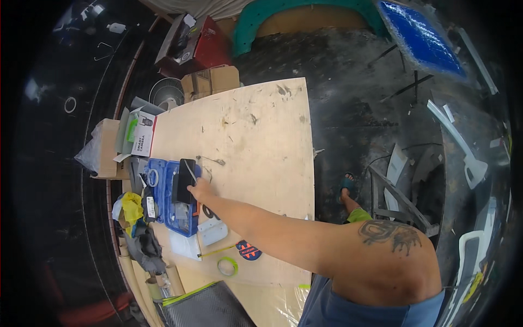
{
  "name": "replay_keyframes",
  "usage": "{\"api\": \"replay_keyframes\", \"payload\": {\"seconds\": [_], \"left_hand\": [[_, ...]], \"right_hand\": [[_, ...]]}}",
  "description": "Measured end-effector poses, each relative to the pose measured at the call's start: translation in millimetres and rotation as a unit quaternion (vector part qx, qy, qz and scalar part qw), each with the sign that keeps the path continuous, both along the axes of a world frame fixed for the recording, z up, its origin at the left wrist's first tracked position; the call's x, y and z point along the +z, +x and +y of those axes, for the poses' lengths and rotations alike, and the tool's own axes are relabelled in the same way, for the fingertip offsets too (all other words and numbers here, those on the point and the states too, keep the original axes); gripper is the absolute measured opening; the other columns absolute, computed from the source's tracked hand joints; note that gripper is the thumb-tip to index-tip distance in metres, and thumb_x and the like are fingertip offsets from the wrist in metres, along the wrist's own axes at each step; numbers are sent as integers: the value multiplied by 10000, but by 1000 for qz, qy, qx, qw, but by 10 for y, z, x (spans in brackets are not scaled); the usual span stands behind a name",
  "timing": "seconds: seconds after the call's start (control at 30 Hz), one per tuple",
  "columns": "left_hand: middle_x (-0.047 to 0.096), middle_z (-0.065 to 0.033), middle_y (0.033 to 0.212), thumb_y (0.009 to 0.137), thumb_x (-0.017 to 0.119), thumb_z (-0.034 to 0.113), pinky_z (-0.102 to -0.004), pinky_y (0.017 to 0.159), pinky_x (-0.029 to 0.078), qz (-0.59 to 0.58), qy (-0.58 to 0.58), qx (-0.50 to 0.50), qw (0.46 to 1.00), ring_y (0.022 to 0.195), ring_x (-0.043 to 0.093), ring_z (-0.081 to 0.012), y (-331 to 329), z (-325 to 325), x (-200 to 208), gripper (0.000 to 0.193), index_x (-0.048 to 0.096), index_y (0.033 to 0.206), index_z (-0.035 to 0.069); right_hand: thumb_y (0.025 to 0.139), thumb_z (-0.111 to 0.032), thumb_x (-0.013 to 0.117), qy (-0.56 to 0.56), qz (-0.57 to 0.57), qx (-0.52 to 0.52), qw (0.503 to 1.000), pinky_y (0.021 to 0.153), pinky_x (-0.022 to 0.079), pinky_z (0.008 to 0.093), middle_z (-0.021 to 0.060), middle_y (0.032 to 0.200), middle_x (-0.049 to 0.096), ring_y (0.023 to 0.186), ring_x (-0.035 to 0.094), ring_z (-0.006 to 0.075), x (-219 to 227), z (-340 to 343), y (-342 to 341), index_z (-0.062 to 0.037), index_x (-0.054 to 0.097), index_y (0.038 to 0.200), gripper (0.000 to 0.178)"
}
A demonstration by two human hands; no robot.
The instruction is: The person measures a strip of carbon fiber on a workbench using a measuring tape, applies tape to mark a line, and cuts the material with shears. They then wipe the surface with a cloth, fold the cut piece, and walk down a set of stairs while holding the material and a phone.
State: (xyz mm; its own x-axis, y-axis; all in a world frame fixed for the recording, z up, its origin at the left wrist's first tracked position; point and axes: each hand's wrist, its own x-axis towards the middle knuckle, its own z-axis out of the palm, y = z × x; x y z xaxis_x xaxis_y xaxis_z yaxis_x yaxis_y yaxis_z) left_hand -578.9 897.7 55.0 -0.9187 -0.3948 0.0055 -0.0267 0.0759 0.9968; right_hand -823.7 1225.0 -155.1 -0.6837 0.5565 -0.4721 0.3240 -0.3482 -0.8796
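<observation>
My right hand (201, 189) reaches left across the pale wooden table (261, 163), its fingers closed round a thin grey stick-like tool (190, 170) whose exact kind I cannot make out. Just beneath the tool is a dark flat box-like object (183, 188), resting over an opened blue plastic case (181, 228). Small parts in clear bags lie inside the case. A light grey plate-like piece (214, 233) sits beside it, near a white sheet (185, 244). My left hand is out of view.
A green tape roll (227, 266) and a dark round object with orange-red marks (249, 250) lie nearer. An open white carton (143, 133) and a yellow plastic bag (132, 206) line the left edge. A sandaled foot (346, 184) shows on the floor beyond the table's right edge.
</observation>
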Motion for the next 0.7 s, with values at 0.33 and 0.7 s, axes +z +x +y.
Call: {"api": "replay_keyframes", "payload": {"seconds": [0.33,0.7], "left_hand": [[529,-221,1262,866,685,231,-390,933,452,26,134,96,986,1036,550,-280,758,-136,358,613,419,1352,-31],[536,-222,1243,824,712,251,-389,942,434,16,-82,244,966,1043,536,-290,977,31,448,638,442,1322,-40]], "right_hand": [[869,-277,549,189,5,-46,981,861,485,489,266,1010,650,979,626,417,-191,589,-213,3,611,1062,346],[700,-442,737,329,10,55,943,734,518,449,242,822,672,807,669,361,-54,1069,-415,41,672,819,501]]}}
